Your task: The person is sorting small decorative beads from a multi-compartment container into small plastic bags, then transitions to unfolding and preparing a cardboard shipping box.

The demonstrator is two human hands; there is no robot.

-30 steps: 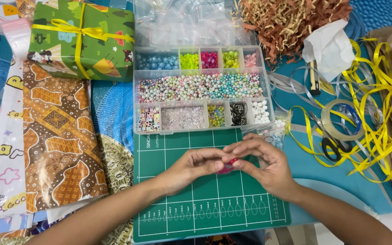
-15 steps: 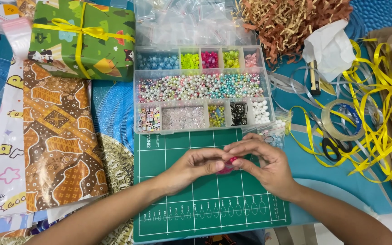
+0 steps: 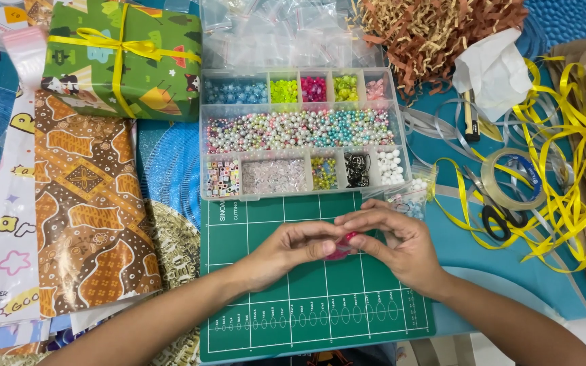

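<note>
Near the lower middle of the frame, the person's left hand (image 3: 291, 247) and right hand (image 3: 398, 244) meet over a green cutting mat (image 3: 272, 318). Between their fingertips sits a small pink object (image 3: 342, 245), pinched from both sides; the left fingers close on it from the left, the right thumb and forefinger from the right (what the object is cannot be told, since the fingers hide most of it). Both grips are narrow, closed on the pink piece, which is held just above the mat's upper half.

Just above the hands, touching the mat's top edge, lies a clear compartmented bead box (image 3: 303, 139). Its top row holds blue, neon green, pink, green and pale pink beads; the long middle tray holds mixed pastel pearls; the bottom row holds cube beads, clear beads, yellow-green beads, a dark coil and white beads. A small clear bag of beads (image 3: 412, 196) lies beside the box's lower right corner, near the right hand.

At upper left stands a green wrapped gift (image 3: 123, 57) tied with yellow ribbon, with brown patterned wrapping paper (image 3: 86, 210) below it. At upper right lies brown shredded paper (image 3: 435, 30). At right are loose yellow ribbon (image 3: 564, 183), a roll of clear tape (image 3: 511, 177) and black-handled scissors (image 3: 500, 217).
</note>
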